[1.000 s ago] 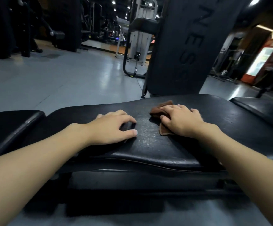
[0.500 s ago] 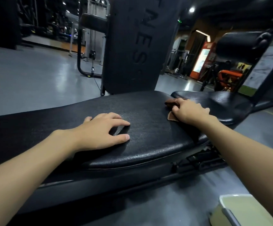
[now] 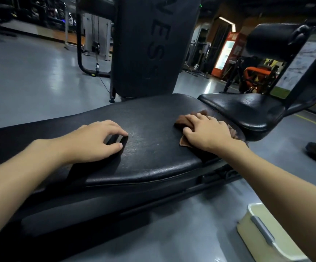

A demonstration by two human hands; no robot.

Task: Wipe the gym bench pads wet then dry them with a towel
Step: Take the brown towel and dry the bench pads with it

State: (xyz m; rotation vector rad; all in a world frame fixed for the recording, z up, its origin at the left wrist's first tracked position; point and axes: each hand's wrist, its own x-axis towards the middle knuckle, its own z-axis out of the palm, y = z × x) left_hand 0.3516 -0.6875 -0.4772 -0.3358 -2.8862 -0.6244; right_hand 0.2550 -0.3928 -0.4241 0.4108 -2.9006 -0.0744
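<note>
Fingers of the right hand are gripping a brown cloth at the surface's right edge; left hand is resting empty; wiping apparently unfinished.

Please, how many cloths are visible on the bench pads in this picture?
1. A brown cloth lies near the right end of the long pad, held under the right hand. The left hand shows none; part may be hidden.

Right hand pressing brown cloth on black bench pad, left hand resting on pad, fingers arched
</note>
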